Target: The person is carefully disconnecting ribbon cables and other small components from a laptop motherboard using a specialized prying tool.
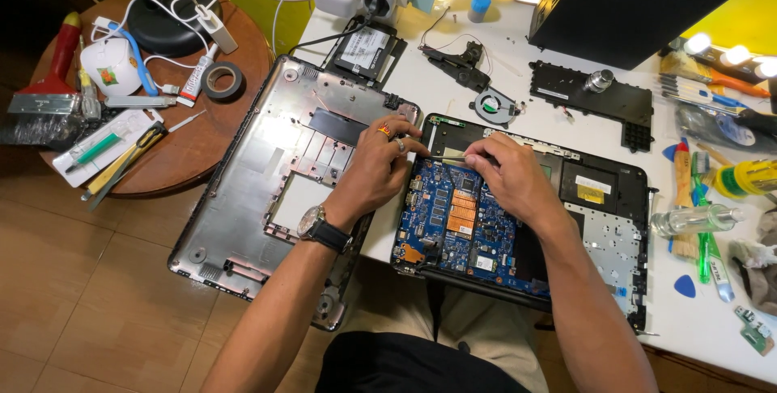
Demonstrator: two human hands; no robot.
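The blue circuit board is seated in the opened laptop base, which lies on the white counter with its near edge overhanging toward the person's lap, so that the board is kept directly under the head camera and within easy reach of both hands. The removed bottom cover has been laid inside-up to the left, partly on the counter and partly beyond its edge, well clear of the board. The small fan, the speaker part and the black battery are set apart at the back of the counter, out of the working area. The left hand is rested across the board's upper left corner, wrist bent and fingers curled down, as if the base were being steadied. The right hand is brought in from the right with its fingers pinched together on a thin, pale tool, seemingly tweezers, whose tip is directed at the board's top edge just beside the left fingertips. Both forearms are angled inward, so that the hands nearly meet above the board.
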